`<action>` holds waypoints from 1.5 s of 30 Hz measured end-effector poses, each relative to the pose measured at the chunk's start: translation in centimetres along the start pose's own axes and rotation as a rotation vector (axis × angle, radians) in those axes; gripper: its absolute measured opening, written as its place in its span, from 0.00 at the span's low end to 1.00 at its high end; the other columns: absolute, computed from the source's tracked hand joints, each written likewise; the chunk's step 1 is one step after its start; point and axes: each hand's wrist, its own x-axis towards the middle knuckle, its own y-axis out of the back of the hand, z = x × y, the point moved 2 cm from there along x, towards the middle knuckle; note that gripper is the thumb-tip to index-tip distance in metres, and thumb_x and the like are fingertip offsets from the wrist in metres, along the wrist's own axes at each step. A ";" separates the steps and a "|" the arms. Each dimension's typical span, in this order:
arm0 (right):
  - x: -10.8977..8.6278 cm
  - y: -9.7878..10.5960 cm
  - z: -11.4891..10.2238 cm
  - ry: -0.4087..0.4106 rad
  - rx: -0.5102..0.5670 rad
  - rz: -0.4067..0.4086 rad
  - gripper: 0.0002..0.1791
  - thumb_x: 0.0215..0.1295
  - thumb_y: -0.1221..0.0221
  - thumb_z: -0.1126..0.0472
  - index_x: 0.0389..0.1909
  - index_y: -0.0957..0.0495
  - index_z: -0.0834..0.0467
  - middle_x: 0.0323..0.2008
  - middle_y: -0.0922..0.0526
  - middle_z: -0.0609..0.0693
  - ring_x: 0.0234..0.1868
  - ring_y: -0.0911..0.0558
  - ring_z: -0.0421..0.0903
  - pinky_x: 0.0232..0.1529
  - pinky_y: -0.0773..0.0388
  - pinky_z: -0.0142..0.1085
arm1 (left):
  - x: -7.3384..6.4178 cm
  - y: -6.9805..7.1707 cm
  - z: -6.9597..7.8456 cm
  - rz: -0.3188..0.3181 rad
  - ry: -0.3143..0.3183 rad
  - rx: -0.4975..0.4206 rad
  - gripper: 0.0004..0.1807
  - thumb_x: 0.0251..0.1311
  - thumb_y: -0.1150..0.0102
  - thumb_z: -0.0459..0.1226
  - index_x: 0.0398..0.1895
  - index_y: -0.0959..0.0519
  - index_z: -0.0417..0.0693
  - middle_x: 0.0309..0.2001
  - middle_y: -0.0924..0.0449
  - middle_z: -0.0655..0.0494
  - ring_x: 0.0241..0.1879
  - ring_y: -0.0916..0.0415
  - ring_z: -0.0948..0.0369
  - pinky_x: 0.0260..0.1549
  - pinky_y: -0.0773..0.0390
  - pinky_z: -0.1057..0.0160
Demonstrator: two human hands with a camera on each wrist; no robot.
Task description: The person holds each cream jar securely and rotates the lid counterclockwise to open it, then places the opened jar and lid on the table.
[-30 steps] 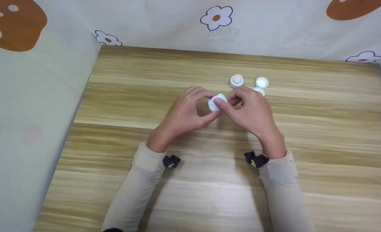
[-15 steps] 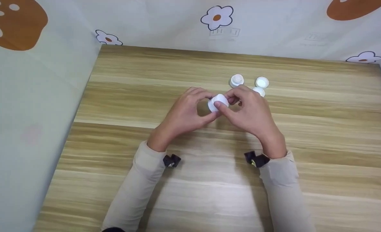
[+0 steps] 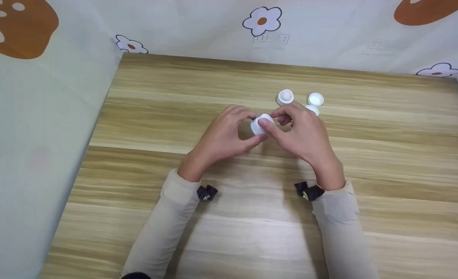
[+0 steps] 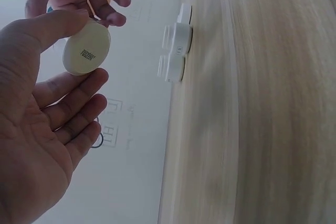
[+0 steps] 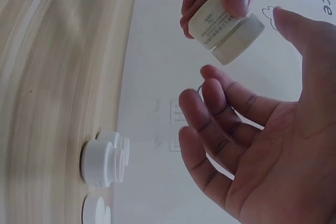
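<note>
In my left hand a small white cream jar is pinched between thumb and fingers, tilted and held above the table. Its flat base, with printed digits, faces the left wrist camera. A white lid sits on the jar's far end. Around that lid is my right hand, thumb and fingers spread. The right wrist view shows a gap between its fingertips and the lid, so it grips nothing. From the head view, the right thumb overlaps the lid.
Beyond the hands on the wooden table stands another white jar with its neck uncovered. To its right lie two small round white pieces, one behind the other, partly hidden by the right hand. A patterned wall sheet borders the table.
The jar stays in the left hand at nearly the same spot. The right thumb and fingers have shifted slightly around the lid; the fingers have come a little away from it.
</note>
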 end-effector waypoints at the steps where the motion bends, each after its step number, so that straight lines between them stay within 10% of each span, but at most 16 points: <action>1: 0.0 0.0 0.0 -0.013 -0.009 0.005 0.29 0.68 0.36 0.33 0.43 0.13 0.56 0.43 0.13 0.51 0.46 0.13 0.49 0.48 0.20 0.49 | 0.0 0.0 0.0 0.000 0.000 0.005 0.23 0.62 0.26 0.52 0.55 0.13 0.50 0.55 0.12 0.56 0.61 0.22 0.57 0.67 0.25 0.55; 45: 0.1 -0.1 -0.2 0.079 0.026 0.012 0.19 0.65 0.29 0.48 0.48 0.13 0.57 0.43 0.10 0.51 0.45 0.12 0.49 0.46 0.21 0.43 | 0.0 -0.2 -0.7 -0.005 0.006 -0.018 0.25 0.63 0.26 0.46 0.63 0.16 0.52 0.57 0.14 0.56 0.60 0.23 0.56 0.64 0.23 0.54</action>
